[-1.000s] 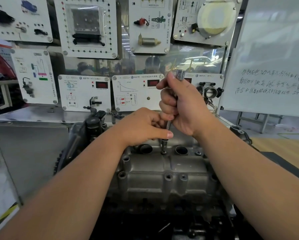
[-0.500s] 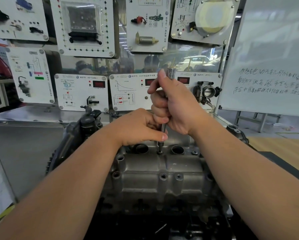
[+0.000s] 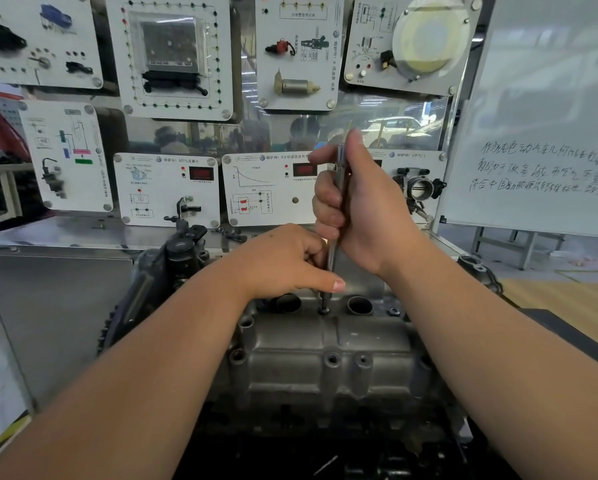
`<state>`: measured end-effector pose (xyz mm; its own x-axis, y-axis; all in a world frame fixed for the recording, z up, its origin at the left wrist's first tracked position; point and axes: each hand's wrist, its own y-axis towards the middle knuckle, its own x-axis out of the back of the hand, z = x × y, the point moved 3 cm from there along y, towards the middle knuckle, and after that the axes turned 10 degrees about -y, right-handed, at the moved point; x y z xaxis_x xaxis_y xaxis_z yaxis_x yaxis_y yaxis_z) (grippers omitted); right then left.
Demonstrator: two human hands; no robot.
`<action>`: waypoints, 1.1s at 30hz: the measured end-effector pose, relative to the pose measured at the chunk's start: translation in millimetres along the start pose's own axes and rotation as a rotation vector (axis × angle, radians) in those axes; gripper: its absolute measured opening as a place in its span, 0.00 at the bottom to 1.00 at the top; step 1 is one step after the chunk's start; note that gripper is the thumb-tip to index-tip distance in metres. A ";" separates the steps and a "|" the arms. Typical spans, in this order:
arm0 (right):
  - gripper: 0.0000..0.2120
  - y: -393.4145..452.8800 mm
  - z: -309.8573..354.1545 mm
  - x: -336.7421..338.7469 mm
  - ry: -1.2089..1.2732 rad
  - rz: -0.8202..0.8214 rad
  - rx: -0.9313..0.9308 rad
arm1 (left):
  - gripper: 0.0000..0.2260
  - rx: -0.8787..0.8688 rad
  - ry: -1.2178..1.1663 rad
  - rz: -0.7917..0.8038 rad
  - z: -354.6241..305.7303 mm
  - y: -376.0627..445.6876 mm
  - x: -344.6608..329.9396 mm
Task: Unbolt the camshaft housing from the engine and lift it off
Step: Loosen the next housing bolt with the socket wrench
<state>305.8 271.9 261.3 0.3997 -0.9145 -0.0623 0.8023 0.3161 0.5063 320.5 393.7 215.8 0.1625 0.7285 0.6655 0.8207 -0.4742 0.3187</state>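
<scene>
Item: right hand (image 3: 363, 209) gripping driver shaft (image 3: 332, 252), left hand (image 3: 283, 261) pinching it low, unchanged at centre frame; housing (image 3: 325, 351) bolt (image 3: 323, 310) likely still loosening.

An automotive training workshop, probably: beyond the fingers (image 3: 325, 209) hang demonstration panels (image 3: 167, 188) with mounted car parts, a whiteboard (image 3: 547, 109) stands to their right, an engine (image 3: 325, 362) sits below.

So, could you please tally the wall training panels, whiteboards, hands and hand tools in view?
Training panels: 8
Whiteboard: 1
Hands, left hand and right hand: 2
Driver: 1
Total: 12
</scene>
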 end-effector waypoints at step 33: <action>0.23 12.1 7.7 -16.9 -0.071 -0.027 -0.119 | 0.14 -0.005 0.077 0.016 -6.2 -5.1 3.1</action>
<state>305.4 289.2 275.1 0.3485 -0.9372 -0.0113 0.8610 0.3153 0.3990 313.4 395.3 220.4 0.1324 0.6806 0.7206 0.8154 -0.4881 0.3112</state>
